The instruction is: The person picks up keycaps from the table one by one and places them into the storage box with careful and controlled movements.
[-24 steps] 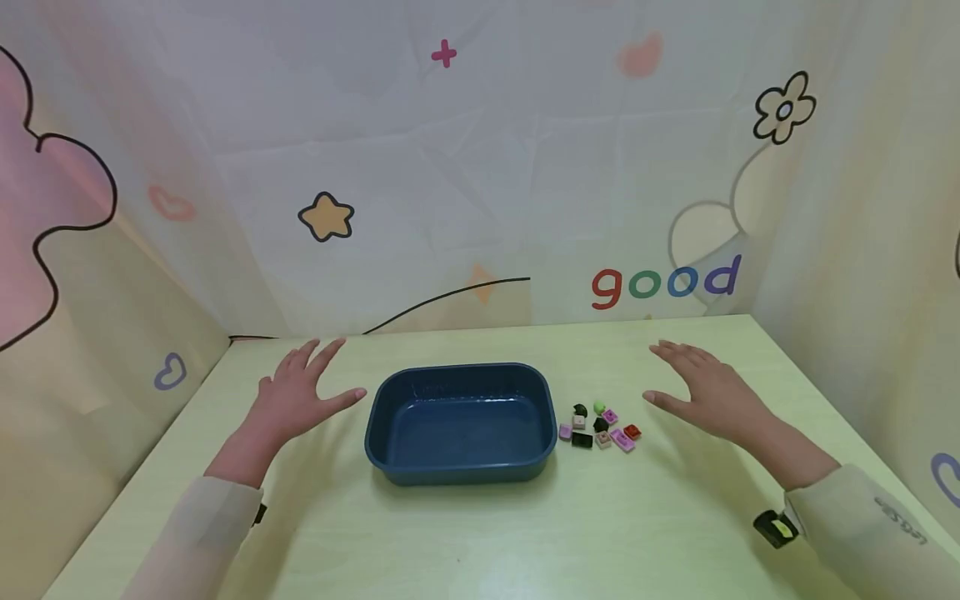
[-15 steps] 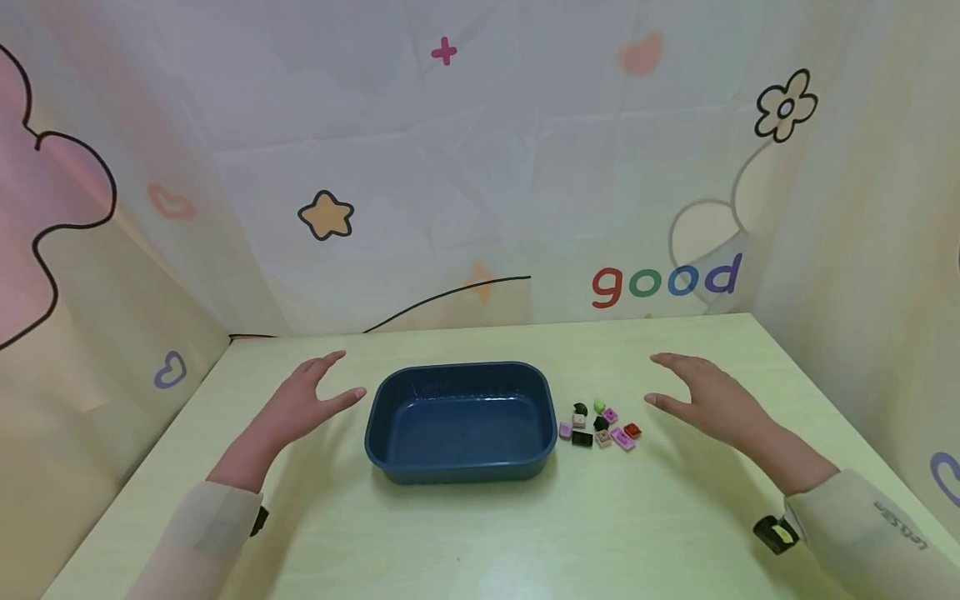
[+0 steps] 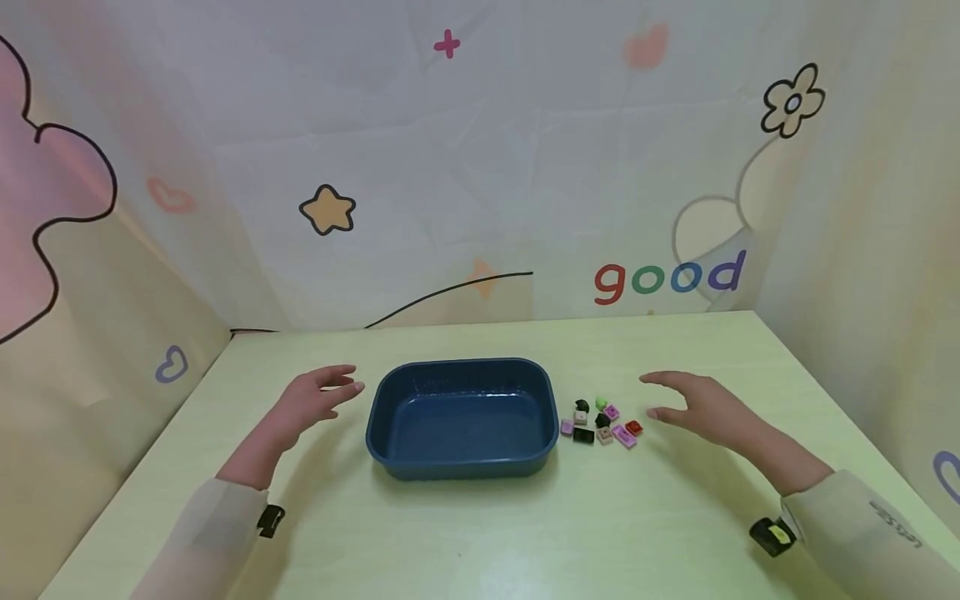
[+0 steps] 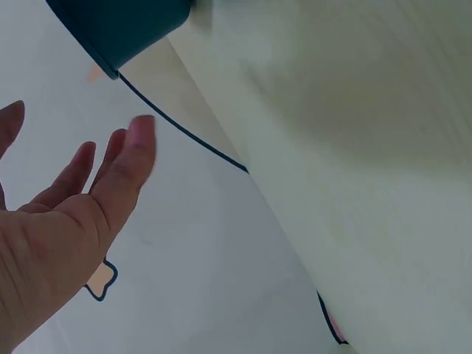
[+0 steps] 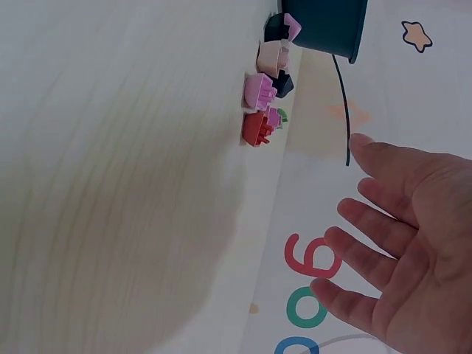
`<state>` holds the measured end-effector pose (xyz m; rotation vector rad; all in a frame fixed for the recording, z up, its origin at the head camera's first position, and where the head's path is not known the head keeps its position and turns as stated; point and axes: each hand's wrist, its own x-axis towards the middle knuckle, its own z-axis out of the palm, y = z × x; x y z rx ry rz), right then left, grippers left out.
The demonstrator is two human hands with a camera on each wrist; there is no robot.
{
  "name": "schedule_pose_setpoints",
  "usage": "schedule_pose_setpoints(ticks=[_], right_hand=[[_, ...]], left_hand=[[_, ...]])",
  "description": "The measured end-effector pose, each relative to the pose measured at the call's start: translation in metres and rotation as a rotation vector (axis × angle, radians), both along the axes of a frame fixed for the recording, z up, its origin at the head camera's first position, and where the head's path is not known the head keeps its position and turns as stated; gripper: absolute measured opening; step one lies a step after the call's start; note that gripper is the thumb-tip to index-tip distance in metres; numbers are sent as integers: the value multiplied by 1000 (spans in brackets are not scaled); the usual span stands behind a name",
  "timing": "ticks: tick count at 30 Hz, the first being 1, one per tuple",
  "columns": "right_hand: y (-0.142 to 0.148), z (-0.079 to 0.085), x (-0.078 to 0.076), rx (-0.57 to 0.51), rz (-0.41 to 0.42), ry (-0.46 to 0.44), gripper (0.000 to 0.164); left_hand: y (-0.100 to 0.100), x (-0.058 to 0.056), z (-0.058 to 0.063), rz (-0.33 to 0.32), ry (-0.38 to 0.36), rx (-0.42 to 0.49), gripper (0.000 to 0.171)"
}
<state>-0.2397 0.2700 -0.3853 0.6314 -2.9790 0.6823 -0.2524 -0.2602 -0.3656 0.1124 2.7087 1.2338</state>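
Blue basin (image 3: 465,469) between left hand (image 3: 303,406) and right hand (image 3: 708,407), both empty, fingers (image 5: 365,254) loosely apart, small pieces (image 3: 603,422) nearby

Dark blue is noted on the tub (image 3: 465,470). Among the pieces (image 3: 624,436), pink, beige, black, red and light green are recorded. The desk (image 3: 480,542) is finished in pale yellow-green, faintly grained. The pale curtain (image 3: 450,158) is printed with an orange star (image 3: 327,209), a black-outlined flower (image 3: 792,103) and red, green, blue and purple letters (image 3: 622,285).
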Motion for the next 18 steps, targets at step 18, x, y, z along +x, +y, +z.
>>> schedule_pose_setpoints(ticks=[18], right_hand=[[-6, -9, -6, -33, 80, -148, 38]], left_hand=[[11, -3, -19, -12, -166, 278, 55]])
